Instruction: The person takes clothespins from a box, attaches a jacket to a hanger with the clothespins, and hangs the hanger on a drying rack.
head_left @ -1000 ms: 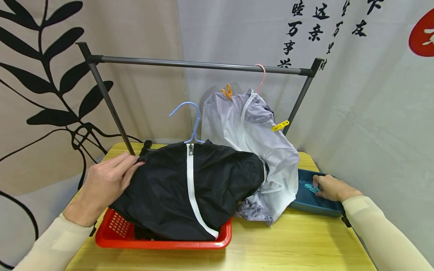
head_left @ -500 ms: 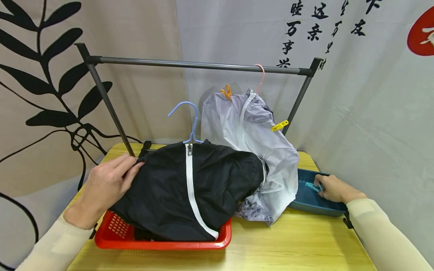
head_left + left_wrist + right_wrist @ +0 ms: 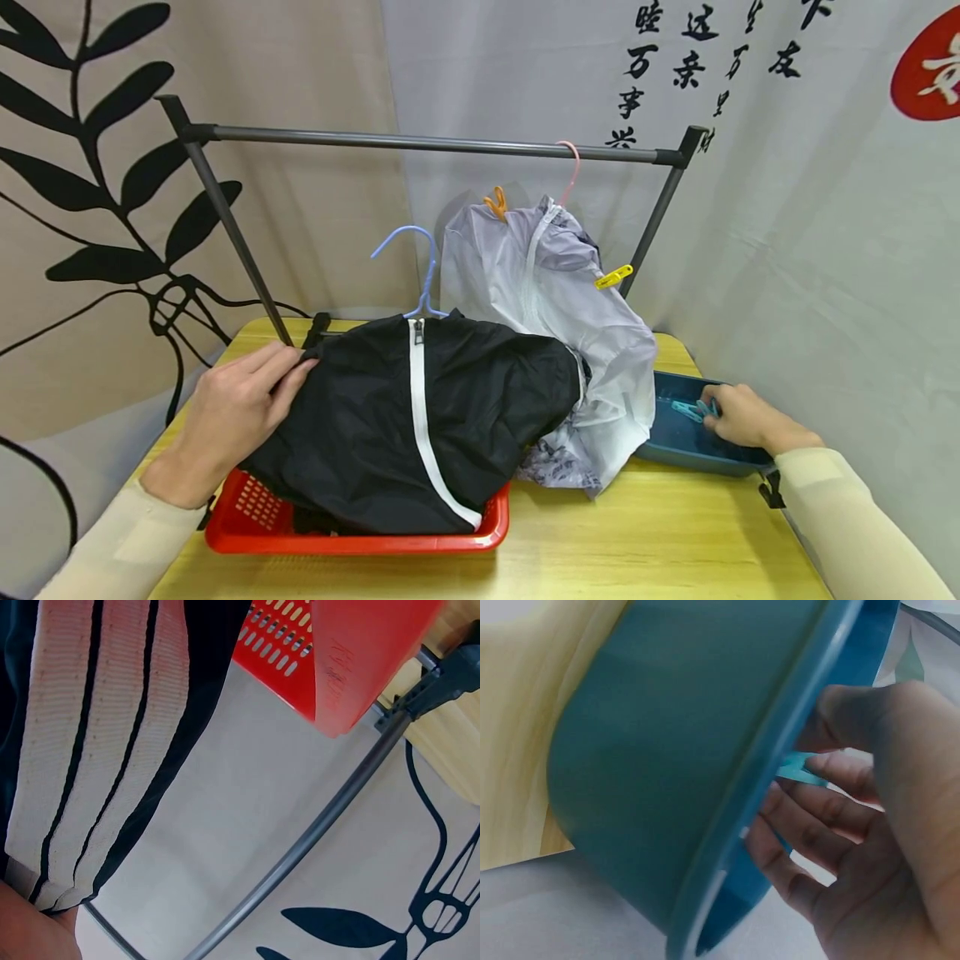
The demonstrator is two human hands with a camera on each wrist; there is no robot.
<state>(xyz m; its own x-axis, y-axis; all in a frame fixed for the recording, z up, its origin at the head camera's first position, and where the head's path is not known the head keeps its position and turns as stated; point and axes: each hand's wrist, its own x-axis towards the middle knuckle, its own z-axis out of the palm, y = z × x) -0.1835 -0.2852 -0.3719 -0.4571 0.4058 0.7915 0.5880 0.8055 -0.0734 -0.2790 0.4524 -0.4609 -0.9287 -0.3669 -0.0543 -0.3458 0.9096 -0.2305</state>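
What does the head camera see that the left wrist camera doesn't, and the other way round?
Only the head view: the right hand pinching a teal clip in the blue tray, the pink hanger, the blue hanger, and the pale jacket with an orange clip and a yellow clip.

Only the left wrist view: a striped panel, pale bands split by dark lines, on the black jacket.

Both: the left hand, the black jacket, the red basket, the grey rack, the wooden table and the plant print.
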